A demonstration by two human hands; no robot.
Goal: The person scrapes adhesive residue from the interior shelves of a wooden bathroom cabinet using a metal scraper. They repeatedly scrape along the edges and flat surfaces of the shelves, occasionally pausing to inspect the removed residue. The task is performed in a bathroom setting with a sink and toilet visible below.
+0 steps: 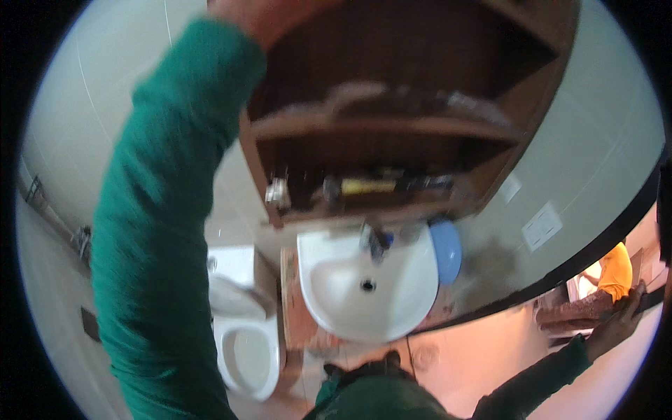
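Observation:
My left arm, in a green sleeve, reaches up to a brown wooden shelf unit [392, 129]. My left hand [276, 15] is at its upper left, cut off by the top edge, with its fingers out of sight. Blurred whitish streaks lie along the middle shelf board. On the lowest shelf are a yellow item [367, 186], dark long items beside it and a small whitish object [278, 192] at the left end. Far out to the right, my right hand [619, 325] is closed around a dark bar [654, 299] near the doorway.
Below the shelves is a white washbasin [367, 294] with a tap [376, 241] and a blue plastic container [446, 250] beside it. A white toilet [248, 357] stands at the left, lid raised. Through the doorway at right, another person in a yellow top [616, 271] is visible.

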